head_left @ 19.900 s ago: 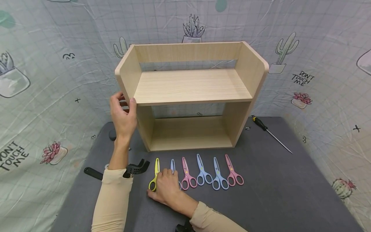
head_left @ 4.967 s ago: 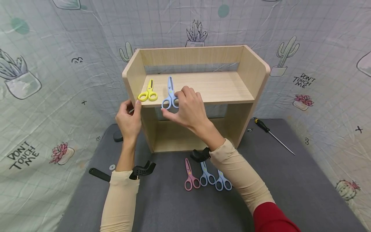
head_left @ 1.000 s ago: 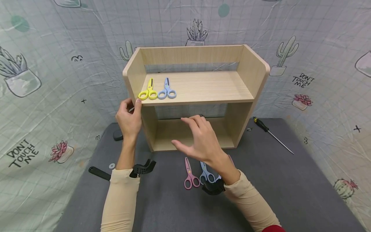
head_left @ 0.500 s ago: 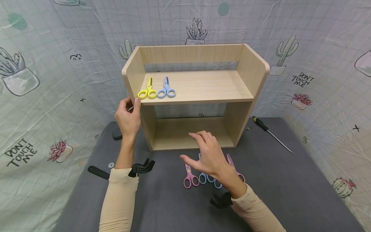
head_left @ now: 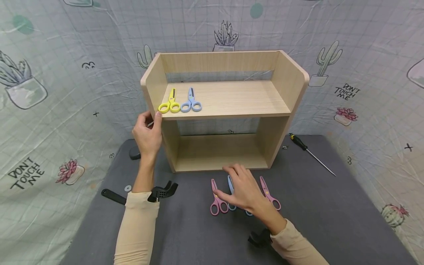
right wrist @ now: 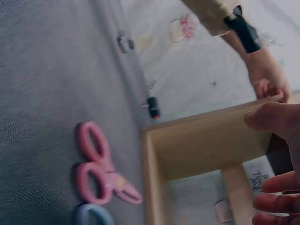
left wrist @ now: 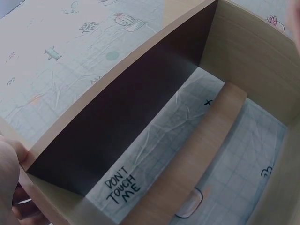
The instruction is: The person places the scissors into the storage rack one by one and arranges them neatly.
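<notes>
In the head view, my left hand (head_left: 147,136) grips the left side panel of a light wooden shelf unit (head_left: 232,97), thumb at the front edge. Yellow scissors (head_left: 172,100) and blue scissors (head_left: 191,98) lie side by side on the upper board's left. My right hand (head_left: 243,189), fingers spread and thumb apart, hovers over a row of scissors on the table. Pink scissors (head_left: 216,198) lie left of it and another pink pair (head_left: 269,195) right. Two blue pairs are partly hidden beneath it; one blade (head_left: 230,183) shows.
A screwdriver (head_left: 304,147) with a black and yellow handle lies right of the shelf unit. On the left are a black-handled tool (head_left: 113,197), a small white disc (head_left: 127,188) and a dark round object (head_left: 134,153). Patterned cloth hangs behind the grey table (head_left: 331,221).
Yellow and blue scissors have gone from the table row to the upper board. My right hand has released the blue pair and come down over the remaining row. My left hand keeps its grip.
</notes>
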### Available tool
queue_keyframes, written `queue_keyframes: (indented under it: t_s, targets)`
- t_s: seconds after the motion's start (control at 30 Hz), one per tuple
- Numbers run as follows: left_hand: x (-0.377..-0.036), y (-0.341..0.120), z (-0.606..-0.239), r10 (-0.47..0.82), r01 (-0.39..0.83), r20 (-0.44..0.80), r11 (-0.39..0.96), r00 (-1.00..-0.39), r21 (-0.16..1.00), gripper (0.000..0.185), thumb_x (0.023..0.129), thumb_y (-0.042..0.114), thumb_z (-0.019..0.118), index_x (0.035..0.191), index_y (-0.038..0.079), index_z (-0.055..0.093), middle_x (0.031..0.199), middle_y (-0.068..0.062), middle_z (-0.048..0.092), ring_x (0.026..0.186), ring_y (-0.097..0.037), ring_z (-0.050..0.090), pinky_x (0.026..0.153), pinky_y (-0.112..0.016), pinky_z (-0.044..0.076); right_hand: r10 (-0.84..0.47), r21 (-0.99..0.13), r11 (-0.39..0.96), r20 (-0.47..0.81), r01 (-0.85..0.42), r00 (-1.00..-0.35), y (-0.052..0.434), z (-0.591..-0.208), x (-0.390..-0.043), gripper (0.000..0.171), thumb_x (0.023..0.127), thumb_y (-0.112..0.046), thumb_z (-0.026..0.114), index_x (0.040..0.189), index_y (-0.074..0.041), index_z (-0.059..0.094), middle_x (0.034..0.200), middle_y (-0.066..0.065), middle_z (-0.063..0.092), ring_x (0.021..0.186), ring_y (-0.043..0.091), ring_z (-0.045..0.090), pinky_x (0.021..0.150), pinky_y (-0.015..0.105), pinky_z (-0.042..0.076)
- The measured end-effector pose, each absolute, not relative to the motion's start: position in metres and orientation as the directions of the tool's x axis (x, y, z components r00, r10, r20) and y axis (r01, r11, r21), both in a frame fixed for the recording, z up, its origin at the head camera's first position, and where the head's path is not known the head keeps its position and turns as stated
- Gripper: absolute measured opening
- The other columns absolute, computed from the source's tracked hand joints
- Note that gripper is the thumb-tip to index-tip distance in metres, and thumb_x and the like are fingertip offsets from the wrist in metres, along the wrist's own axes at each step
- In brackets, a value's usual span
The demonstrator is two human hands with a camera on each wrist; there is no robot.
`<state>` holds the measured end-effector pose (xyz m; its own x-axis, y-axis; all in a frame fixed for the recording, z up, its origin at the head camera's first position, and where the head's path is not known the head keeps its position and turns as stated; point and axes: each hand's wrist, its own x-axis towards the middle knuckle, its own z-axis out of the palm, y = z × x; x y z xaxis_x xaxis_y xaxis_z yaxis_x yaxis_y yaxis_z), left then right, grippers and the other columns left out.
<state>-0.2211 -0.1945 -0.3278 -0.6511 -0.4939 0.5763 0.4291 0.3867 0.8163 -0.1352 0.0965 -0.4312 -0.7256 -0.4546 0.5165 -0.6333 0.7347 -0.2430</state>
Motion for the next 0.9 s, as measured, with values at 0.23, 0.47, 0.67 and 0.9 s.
queue_keyframes:
  t_s: [0.23, 0.47, 0.67, 0.9]
  targets:
    - [-0.221, -0.195, -0.328, -0.488, 0.435, 0.575, 0.378, -0.657, 0.817, 0.036, 0.096, 0.025, 0.066, 0.117, -0.003, 0.068, 0.107, -0.021, 0.071, 0.099, -0.022, 0.072, 0.09, -0.037, 0.06, -0.482, -0.23, 0.749, 0.454, -0.622, -0.749, 0.097, -0.458, -0.132, 0.072, 0.077, -0.061, 0.075, 0.125, -0.008, 0.066, 0.112, 0.006, 0.062, 0.1, 0.023, 0.058, 0.078, 0.036, 0.05]
    - [-0.222, -0.194, -0.328, -0.497, 0.434, 0.564, 0.361, -0.66, 0.826, 0.036, 0.095, 0.025, 0.066, 0.116, -0.003, 0.068, 0.106, -0.02, 0.071, 0.099, -0.019, 0.071, 0.09, -0.034, 0.06, -0.514, -0.201, 0.767, 0.377, -0.61, -0.771, 0.091, -0.477, -0.124, 0.075, 0.074, -0.065, 0.074, 0.122, -0.007, 0.067, 0.108, 0.007, 0.063, 0.1, 0.024, 0.058, 0.079, 0.038, 0.05]
    - [-0.222, -0.194, -0.328, -0.494, 0.438, 0.568, 0.362, -0.659, 0.823, 0.036, 0.095, 0.025, 0.066, 0.117, -0.003, 0.068, 0.108, -0.021, 0.071, 0.102, -0.023, 0.072, 0.091, -0.036, 0.06, -0.517, -0.211, 0.792, 0.266, -0.573, -0.813, 0.088, -0.487, -0.12, 0.084, 0.073, -0.071, 0.071, 0.124, -0.005, 0.066, 0.114, 0.008, 0.063, 0.107, 0.026, 0.057, 0.084, 0.041, 0.048]
    - [-0.22, -0.193, -0.327, -0.489, 0.431, 0.566, 0.368, -0.664, 0.824, 0.036, 0.096, 0.026, 0.066, 0.118, -0.003, 0.067, 0.109, -0.021, 0.071, 0.104, -0.023, 0.071, 0.091, -0.032, 0.06, -0.528, -0.199, 0.795, 0.239, -0.573, -0.815, 0.087, -0.499, -0.118, 0.081, 0.071, -0.073, 0.072, 0.116, -0.006, 0.069, 0.108, 0.007, 0.061, 0.103, 0.025, 0.056, 0.079, 0.039, 0.044]
